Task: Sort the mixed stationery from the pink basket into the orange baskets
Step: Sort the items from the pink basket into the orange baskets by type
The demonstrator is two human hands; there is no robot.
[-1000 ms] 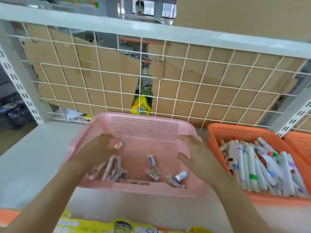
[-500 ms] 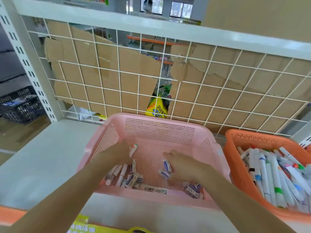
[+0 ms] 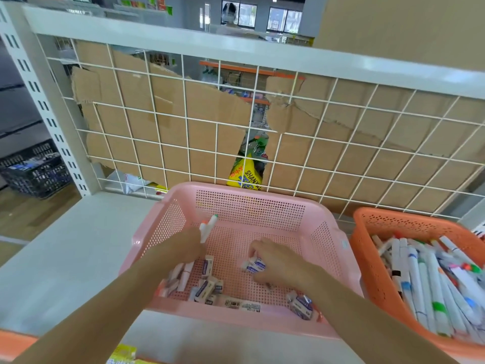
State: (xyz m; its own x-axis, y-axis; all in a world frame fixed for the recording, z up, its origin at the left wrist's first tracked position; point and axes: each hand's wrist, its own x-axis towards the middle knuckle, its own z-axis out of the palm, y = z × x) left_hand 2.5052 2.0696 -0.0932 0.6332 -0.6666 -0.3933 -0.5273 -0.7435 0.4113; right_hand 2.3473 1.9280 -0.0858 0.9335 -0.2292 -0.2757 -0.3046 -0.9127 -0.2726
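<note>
**Q:** Where is the stationery to be sorted?
**A:** In the pink basket [image 3: 249, 206], which stands on the white shelf [image 3: 65, 258]. Loose erasers [image 3: 207, 287] lie along its near wall, with a few pens at its near left corner.

**Q:** What does each grip hold?
**A:** The left hand [image 3: 181, 250] is curled round a white marker [image 3: 207, 229], green cap pointing up and away. The right hand [image 3: 278, 264] pinches an eraser [image 3: 256, 266] between thumb and fingertips, low over the basket floor. Whether it has more than one cannot be told.

**Q:** How is the step best done?
**A:** Probably by lifting each catch clear of the pink wall before crossing. The marker belongs in the orange basket [image 3: 372, 271] just to the right, laid lengthwise among the markers [image 3: 433, 285] there. Which basket takes the eraser is not shown.
</note>
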